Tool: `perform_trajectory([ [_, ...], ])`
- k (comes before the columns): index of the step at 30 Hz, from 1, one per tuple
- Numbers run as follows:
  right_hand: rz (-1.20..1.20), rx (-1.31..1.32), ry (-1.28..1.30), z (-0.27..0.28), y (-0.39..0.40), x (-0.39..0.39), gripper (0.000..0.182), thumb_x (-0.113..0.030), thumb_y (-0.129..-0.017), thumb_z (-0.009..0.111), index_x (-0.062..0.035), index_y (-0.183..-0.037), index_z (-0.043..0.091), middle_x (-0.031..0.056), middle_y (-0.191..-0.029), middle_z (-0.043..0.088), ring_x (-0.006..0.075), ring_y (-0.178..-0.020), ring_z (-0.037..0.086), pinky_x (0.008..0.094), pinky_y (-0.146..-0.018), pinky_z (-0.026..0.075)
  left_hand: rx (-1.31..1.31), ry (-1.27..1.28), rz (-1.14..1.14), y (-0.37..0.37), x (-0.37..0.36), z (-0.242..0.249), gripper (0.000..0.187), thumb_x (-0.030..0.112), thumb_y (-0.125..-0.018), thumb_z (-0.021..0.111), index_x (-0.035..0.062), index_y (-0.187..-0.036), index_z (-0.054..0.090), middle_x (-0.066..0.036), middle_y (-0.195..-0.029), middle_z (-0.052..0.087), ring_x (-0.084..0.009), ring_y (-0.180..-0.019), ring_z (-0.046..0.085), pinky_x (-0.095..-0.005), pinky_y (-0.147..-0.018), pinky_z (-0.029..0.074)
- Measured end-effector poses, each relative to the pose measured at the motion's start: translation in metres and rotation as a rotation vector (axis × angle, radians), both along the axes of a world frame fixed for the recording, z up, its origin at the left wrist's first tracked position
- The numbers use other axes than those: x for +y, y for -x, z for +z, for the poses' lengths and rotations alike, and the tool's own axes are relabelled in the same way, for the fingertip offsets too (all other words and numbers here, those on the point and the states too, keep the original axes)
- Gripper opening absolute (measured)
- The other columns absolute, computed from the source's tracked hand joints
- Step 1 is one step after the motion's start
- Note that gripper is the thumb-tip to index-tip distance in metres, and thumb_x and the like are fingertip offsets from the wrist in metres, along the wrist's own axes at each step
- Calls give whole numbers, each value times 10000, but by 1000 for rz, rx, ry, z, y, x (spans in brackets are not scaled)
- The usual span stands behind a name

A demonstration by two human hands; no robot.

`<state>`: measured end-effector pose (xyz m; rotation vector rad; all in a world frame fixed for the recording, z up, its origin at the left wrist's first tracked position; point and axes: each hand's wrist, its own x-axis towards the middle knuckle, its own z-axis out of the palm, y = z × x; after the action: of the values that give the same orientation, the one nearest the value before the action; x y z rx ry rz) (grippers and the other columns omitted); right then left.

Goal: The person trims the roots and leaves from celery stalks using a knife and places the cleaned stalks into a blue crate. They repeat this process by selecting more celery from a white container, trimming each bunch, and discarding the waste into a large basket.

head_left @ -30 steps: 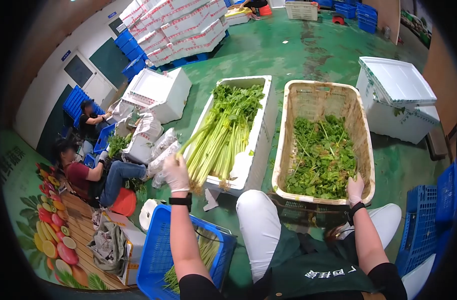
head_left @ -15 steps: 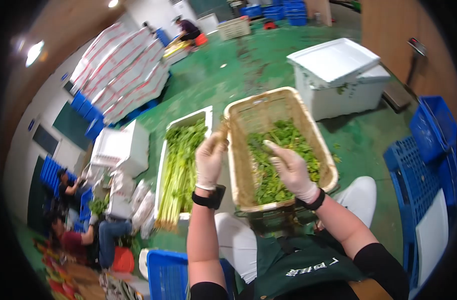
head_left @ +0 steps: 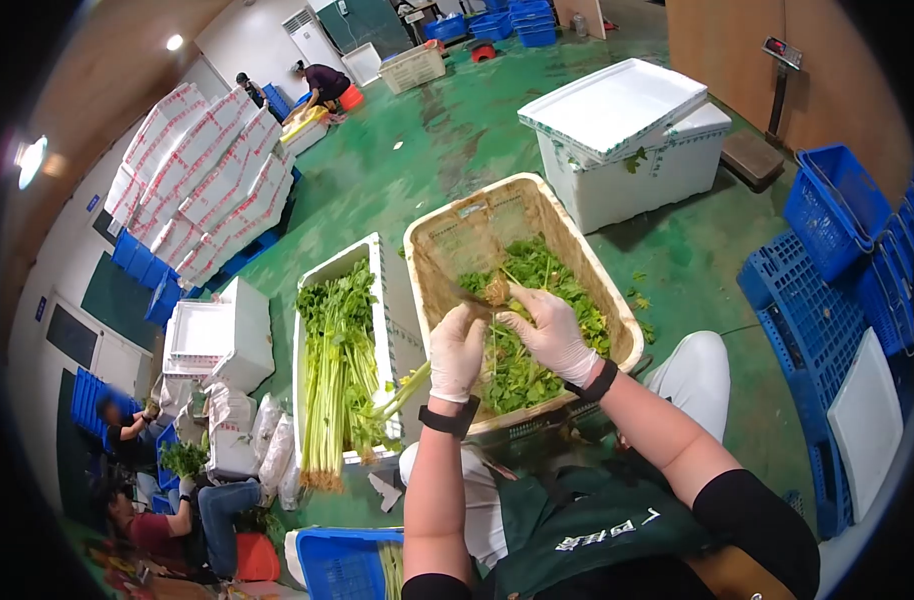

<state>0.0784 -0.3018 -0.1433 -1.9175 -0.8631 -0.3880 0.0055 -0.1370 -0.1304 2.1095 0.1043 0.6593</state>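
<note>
My left hand (head_left: 458, 352), in a white glove, is closed around a celery bunch (head_left: 409, 388). Its pale stalks stick out behind my wrist, and its brown root end (head_left: 497, 290) shows beyond my fingers. Close beside it, my gloved right hand (head_left: 551, 335) is closed on what looks like a small knife (head_left: 467, 295); its thin dark blade lies against the root end and my fingers hide the handle. Beneath both hands stands a stained cream crate (head_left: 617, 300) with loose celery leaves (head_left: 537, 385) inside. Left of it, a white foam box (head_left: 379, 300) holds celery (head_left: 332, 370) lying lengthwise.
Lidded foam boxes (head_left: 627, 150) stand ahead right, near a floor scale (head_left: 752, 160). Blue baskets (head_left: 832, 215) and a blue pallet (head_left: 802, 340) line the right. At lower left is a blue crate (head_left: 342, 560). Co-workers sit at far left; another bends over at the back.
My hands have come together over the crate, the right one moving to the root end in my left. Celery stalks now show behind my left wrist. The view has shifted.
</note>
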Motion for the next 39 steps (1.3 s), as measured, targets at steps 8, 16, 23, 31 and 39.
perform_trajectory([
  [8,-112,196,84,-76,-25,-26,754,-466,-900,685,-21,-1453,434,250,-1330,542,382,-1156,599,436,-941,503,-114,-317,147,21,-5,7,245,35,-820,704,98,-1056,726,-110,-917,642,-287,-903,614,-397,-831,478],
  [16,263,839,-321,-55,7,-1,179,-141,-918,722,-19,-1050,724,-39,-737,633,33,-624,570,200,-559,442,-107,-249,556,62,-79,-58,730,51,-810,741,-1,-1455,404,-180,-1359,531,-355,-1289,466,-450,-1129,317],
  [23,392,964,-173,-43,49,-40,163,-163,-933,687,-28,-1023,702,-36,-748,633,36,-634,578,202,-557,453,-247,1693,304,107,25,-126,562,518,-957,587,27,-1214,491,-139,-1104,554,-301,-1078,555,-543,-1042,404],
  [31,652,906,241,-61,78,-42,271,-193,-944,687,13,-1116,647,27,-918,685,72,-861,614,251,-796,503,-385,1534,329,89,54,-98,372,45,-975,552,51,-1340,479,-81,-960,619,-239,-968,641,-407,-932,550],
  [39,507,707,-67,-64,59,29,337,-184,-866,744,9,-1118,630,53,-943,655,136,-849,623,285,-786,505,-165,1250,157,48,-4,-94,277,142,-1024,501,64,-1290,500,-81,-1005,600,-235,-952,639,-375,-799,555],
])
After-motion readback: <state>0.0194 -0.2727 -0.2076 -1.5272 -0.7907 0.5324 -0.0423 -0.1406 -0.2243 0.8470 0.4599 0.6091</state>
